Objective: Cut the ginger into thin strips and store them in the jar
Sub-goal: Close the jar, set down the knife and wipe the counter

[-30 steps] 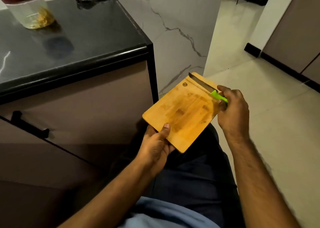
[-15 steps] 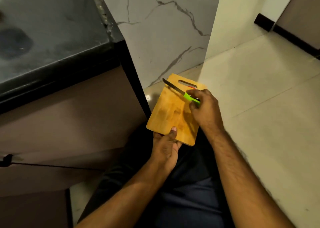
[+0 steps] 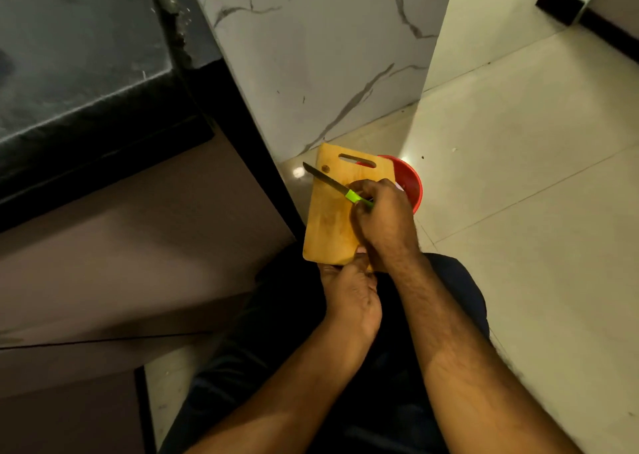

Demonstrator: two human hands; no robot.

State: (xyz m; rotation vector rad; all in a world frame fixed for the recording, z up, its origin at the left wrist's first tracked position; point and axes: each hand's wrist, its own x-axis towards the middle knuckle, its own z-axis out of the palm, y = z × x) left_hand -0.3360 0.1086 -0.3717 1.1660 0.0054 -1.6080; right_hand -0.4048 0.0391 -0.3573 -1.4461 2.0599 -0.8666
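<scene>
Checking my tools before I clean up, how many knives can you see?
1: the green-handled knife, gripped by the right hand, blade lying across the cutting board. Others may be out of view.

no legible text, labels, brands or numbers anywhere near either hand; nothing readable in this view

From where I watch, open tiled floor (image 3: 518, 211) spreads from 1 to 4 o'clock. The marble panel (image 3: 311, 56) blocks 12 o'clock, and the black countertop (image 3: 86, 56) and cabinet front (image 3: 121, 246) wall off 8 to 11. A red bin (image 3: 411, 184) sits just beyond the cutting board (image 3: 328, 225).
</scene>
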